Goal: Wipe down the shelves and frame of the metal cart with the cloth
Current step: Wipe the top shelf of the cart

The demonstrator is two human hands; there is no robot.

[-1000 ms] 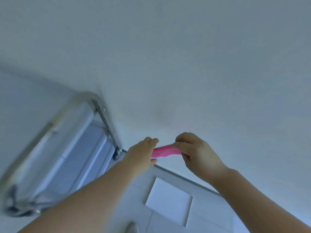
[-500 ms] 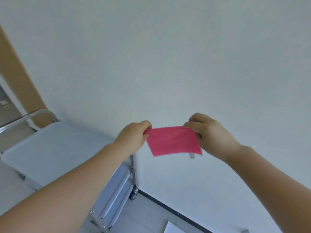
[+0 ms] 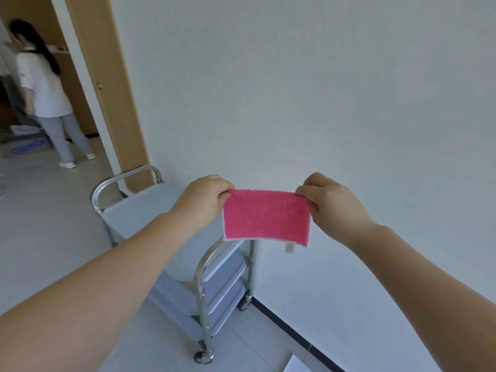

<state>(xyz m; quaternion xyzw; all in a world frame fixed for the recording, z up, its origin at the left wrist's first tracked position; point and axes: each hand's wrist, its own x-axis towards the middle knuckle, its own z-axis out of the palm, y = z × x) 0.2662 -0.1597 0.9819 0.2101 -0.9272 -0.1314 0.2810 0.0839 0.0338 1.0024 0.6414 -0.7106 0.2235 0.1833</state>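
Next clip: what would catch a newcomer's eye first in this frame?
The bright pink cloth, stretched flat in mid-air at centre frame, with the left hand and right hand each pinching a top corner. Below it stands the metal cart against the white wall. A person stands in the doorway at far left.

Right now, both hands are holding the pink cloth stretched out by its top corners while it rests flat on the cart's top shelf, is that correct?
Not quite. The head view shows the left hand and right hand pinching the pink cloth by its top corners, but it hangs in the air in front of the wall, not touching the cart's top shelf.
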